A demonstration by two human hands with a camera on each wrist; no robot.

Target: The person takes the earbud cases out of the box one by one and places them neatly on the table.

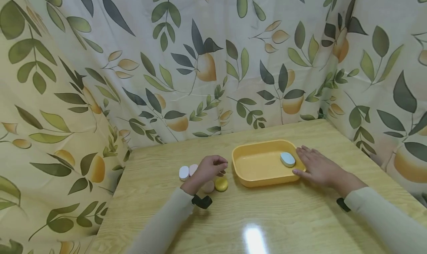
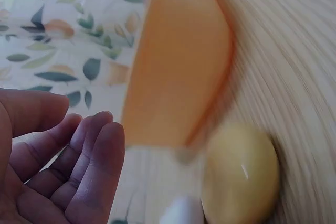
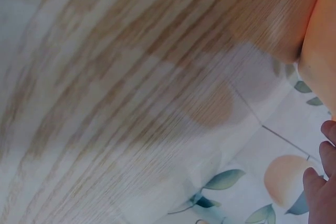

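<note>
A yellow-orange plastic tray point(image 1: 257, 178) holds one pale oval bar of soap point(image 1: 287, 159) near its right end. My right hand point(image 1: 315, 167) rests at the tray's right rim, fingers extended and thumb at the near corner. To the left of the tray, my left hand point(image 1: 208, 169) hovers over several soap bars with its fingers loosely bent. Nothing lies between that thumb and those fingers in the left wrist view. Under and around this hand are a yellow bar point(image 1: 221, 184), a pinkish bar point(image 1: 208, 187), a white bar point(image 1: 184, 173) and a pale pink bar point(image 1: 193, 169), partly covered.
Everything stands on a light wood-grain table point(image 1: 280, 217). A leaf-and-fruit patterned curtain point(image 1: 213, 61) hangs behind the table and along both sides. Dark wrist straps point(image 1: 202, 201) show at the sleeves.
</note>
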